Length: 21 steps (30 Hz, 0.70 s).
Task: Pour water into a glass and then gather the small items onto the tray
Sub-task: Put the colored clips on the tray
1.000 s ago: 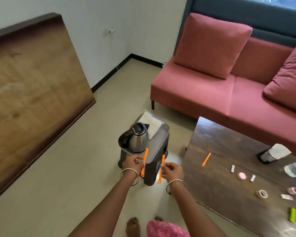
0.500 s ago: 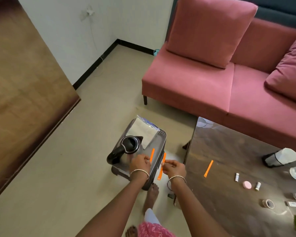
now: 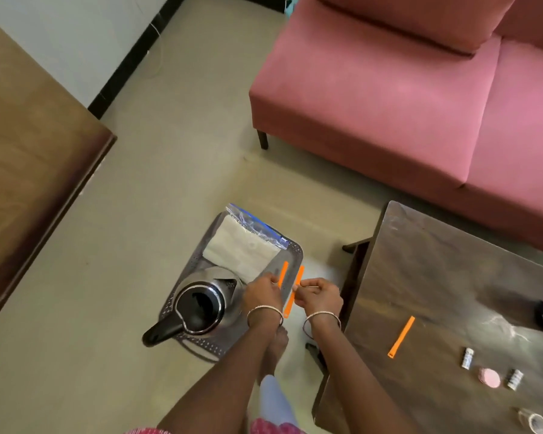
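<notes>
Both hands are pinching. The left hand [image 3: 262, 296] holds an orange strip [image 3: 283, 274] by its near end, and the right hand [image 3: 318, 297] holds a second orange strip [image 3: 295, 291] at about mid-length. The hands are side by side, close but not touching.

Key relation: the metal tray [image 3: 297, 249] lies right under the hands and a bit ahead, offset to the person's left. Both strips point long-axis away from the person, with the far ends leaning slightly right, roughly parallel to the tray's right rim. The left hand's strip is over the tray's right part. The second strip sits on the rim line or just outside it — cannot tell which. How high the hands are above the tray cannot be read from this top-down view.

Judgement: the left hand is nearer and only needs to lower. The right hand likely needs a small shift left first. Room on the tray is tight, since the kettle [image 3: 201, 305] fills the near-left and the zip bag [image 3: 248, 245] covers the far end. The bare lane along the right edge should take the strips lengthwise.

Left to gather: a third orange strip [image 3: 401, 336] lies on the table [image 3: 436, 277] to the right, on a similar diagonal. A pink disc [image 3: 489, 376] and a tape roll [image 3: 533, 422] lie further along. All are nearer the right hand. No glass can be made out.
</notes>
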Each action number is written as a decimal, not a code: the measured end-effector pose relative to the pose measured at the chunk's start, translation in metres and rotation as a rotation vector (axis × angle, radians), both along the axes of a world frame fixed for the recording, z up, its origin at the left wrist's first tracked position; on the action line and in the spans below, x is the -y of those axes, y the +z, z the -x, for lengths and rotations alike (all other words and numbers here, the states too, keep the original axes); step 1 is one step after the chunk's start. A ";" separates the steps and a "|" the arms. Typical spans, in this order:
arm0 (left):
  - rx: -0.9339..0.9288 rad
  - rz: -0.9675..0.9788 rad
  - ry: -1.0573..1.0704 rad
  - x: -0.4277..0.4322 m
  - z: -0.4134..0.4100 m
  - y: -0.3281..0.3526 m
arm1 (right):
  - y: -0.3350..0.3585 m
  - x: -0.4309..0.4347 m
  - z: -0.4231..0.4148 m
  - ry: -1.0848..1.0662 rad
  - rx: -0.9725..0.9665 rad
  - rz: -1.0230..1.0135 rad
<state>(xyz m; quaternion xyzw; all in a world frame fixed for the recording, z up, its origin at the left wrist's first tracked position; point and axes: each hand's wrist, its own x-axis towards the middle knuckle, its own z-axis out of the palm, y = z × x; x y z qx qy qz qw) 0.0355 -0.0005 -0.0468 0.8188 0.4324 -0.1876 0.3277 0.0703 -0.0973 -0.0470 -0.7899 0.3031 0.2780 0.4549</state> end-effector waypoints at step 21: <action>-0.072 -0.009 0.171 -0.027 -0.029 -0.087 | -0.072 -0.067 -0.029 0.450 0.026 0.403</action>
